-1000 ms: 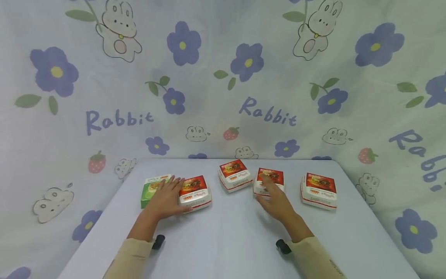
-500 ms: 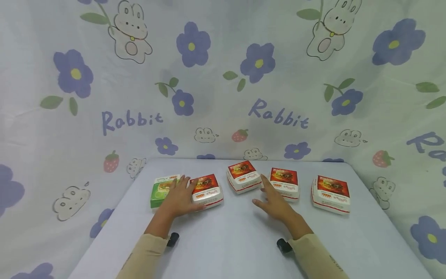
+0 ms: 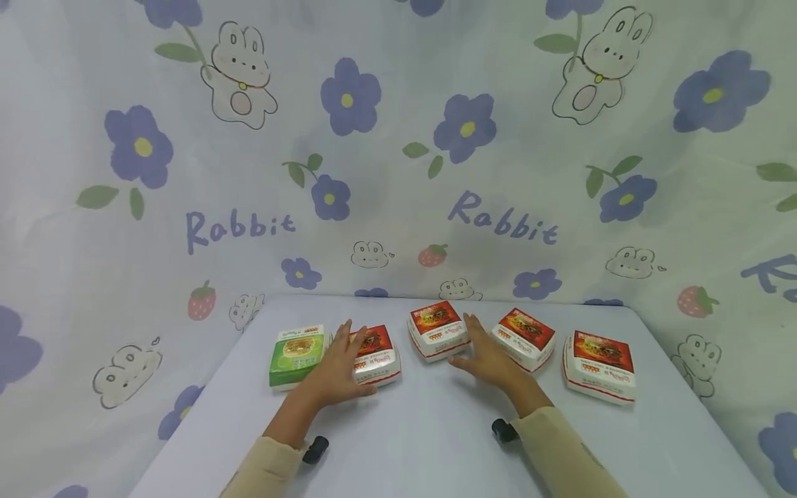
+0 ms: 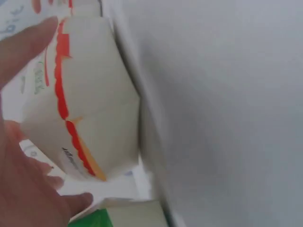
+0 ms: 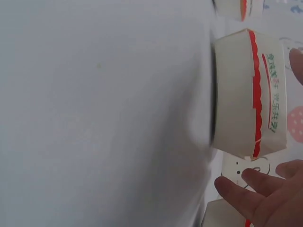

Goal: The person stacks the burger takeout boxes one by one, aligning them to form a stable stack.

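Both the left hand (image 3: 339, 370) and the right hand (image 3: 488, 358) are spread wide, holding nothing. The left hand is at the left red box (image 3: 381, 363), hiding part of it, with fingers reaching into the gap beside the green box (image 3: 299, 353). The right hand stands in the gap between the middle red box (image 3: 438, 332) and the turned red box (image 3: 526, 339). Whether either touches a box is unclear. Further right lies the end red box (image 3: 600, 366). All five are closed, contents hidden, on the white counter (image 3: 411, 436) before a printed cloth (image 3: 386, 166).
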A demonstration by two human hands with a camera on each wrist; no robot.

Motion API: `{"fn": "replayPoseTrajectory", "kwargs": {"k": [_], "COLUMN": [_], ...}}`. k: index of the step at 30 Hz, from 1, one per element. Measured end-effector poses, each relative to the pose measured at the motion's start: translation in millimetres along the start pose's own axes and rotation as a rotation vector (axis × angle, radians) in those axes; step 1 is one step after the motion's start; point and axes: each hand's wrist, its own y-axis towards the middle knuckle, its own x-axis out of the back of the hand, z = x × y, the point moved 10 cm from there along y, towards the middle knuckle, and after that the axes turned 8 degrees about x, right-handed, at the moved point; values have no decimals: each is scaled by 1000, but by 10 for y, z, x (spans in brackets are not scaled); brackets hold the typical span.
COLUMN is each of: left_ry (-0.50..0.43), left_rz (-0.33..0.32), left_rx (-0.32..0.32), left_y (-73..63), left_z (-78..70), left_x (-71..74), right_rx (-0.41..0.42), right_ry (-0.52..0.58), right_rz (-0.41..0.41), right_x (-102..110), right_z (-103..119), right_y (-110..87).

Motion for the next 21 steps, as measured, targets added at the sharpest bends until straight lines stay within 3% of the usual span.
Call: {"fn": "replayPoseTrajectory", "kwargs": {"k": [7, 14, 21], "left_ry": [-36, -80, -109], "left_rz": [6, 89, 91], "left_rx": [26, 72, 82], "left_y": [24, 52, 93], "left_z": [215, 342, 382], "left_x": [-96, -165, -172], "right_rx": [3, 13, 45], "right_ry": [-31, -69, -59], "right_rz": [56, 50, -15], "right_x": [-110, -119, -98], "right_z": [-23, -44, -72], "right_y": [81, 20, 119]}}
